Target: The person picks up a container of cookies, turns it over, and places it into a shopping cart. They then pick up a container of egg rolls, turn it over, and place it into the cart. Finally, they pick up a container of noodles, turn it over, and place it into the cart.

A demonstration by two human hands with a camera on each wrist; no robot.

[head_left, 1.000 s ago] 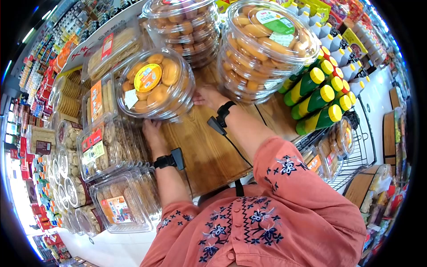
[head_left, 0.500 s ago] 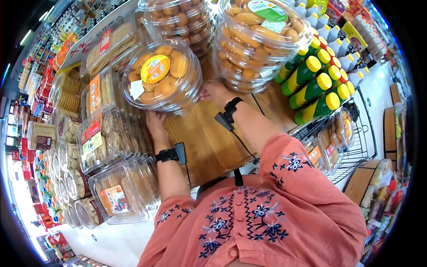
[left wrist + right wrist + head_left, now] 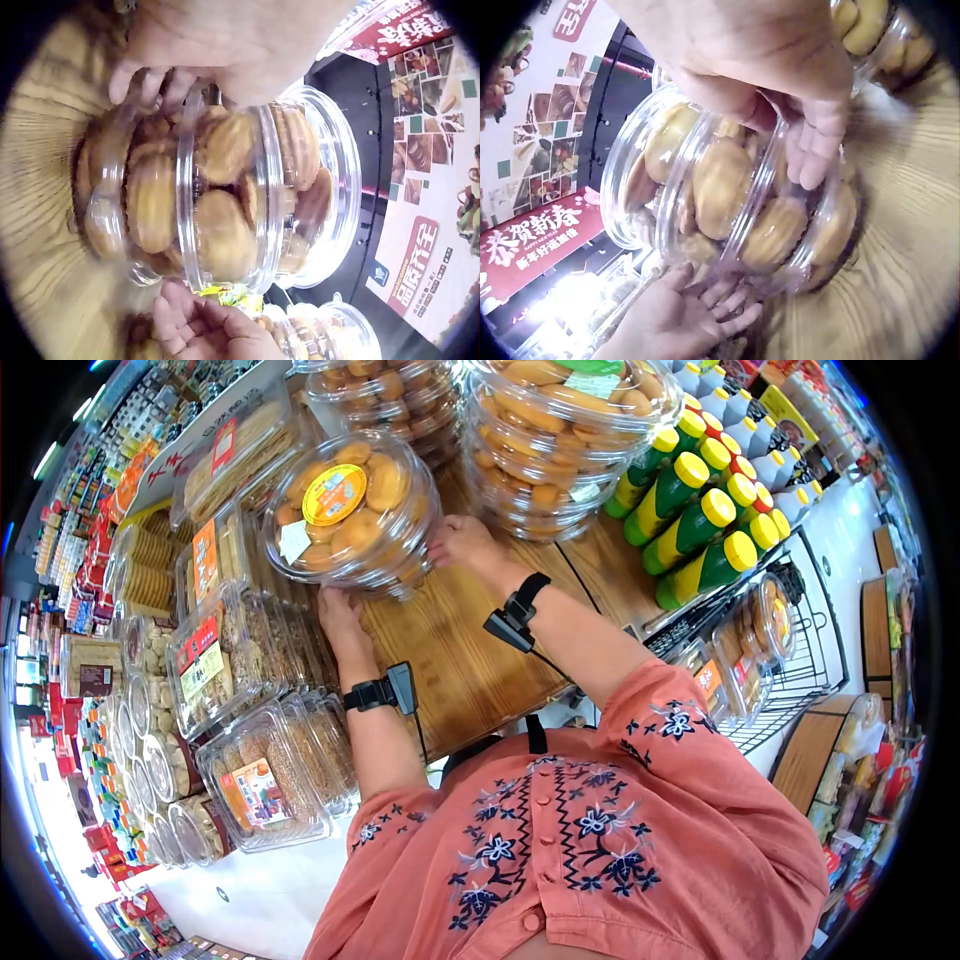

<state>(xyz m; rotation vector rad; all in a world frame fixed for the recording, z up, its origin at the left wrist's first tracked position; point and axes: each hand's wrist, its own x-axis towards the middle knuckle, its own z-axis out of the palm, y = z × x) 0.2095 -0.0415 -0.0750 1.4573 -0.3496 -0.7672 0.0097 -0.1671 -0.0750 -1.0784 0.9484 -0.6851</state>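
A stack of round clear plastic tubs (image 3: 350,525) filled with golden-brown small cakes stands upright on the wooden table, a yellow-orange label on its top lid. My left hand (image 3: 342,618) grips the stack's near left side, fingers curved against the lower tubs. On the opposite side, my right hand (image 3: 470,545) holds it low down, its fingertips on the lower tub walls. In the left wrist view the left hand (image 3: 217,45) lies across the ridged tub sides. The right wrist view has the right hand (image 3: 780,75) bent round the tub rims.
Behind and to the right rise taller stacks of similar tubs (image 3: 560,450). Clear boxes of biscuits (image 3: 225,660) line the left edge. Green bottles with yellow caps (image 3: 710,560) stand at the right, beside a wire cart (image 3: 790,690). Bare wooden tabletop (image 3: 470,670) lies nearest the body.
The head view has shifted, so most things appear higher in it. The tub stack, with both hands still at its sides, has moved slightly toward the taller stack on the right.
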